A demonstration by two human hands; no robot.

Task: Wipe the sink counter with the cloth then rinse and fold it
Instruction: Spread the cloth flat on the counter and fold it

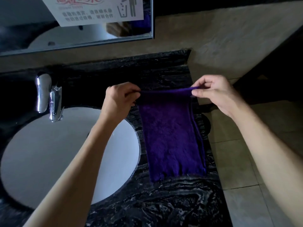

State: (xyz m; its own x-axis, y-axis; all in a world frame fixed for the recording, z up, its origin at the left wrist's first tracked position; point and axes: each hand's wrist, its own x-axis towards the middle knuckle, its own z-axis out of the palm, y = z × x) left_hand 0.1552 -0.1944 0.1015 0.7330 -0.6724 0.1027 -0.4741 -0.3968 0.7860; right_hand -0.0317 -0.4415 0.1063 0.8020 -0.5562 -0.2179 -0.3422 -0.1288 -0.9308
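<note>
A purple cloth (170,135) hangs stretched between my hands over the black marble counter (164,202), to the right of the white round sink (49,153). My left hand (119,99) pinches the cloth's upper left corner. At the upper right corner, my right hand (214,92) pinches the cloth between thumb and fingers. The top edge is pulled taut, and the cloth's lower end lies on the counter near the front.
A chrome faucet (49,95) stands behind the sink at the left. A mirror (73,30) with a white notice hangs on the wall above. Right of the counter's edge lies a beige tiled floor (246,153).
</note>
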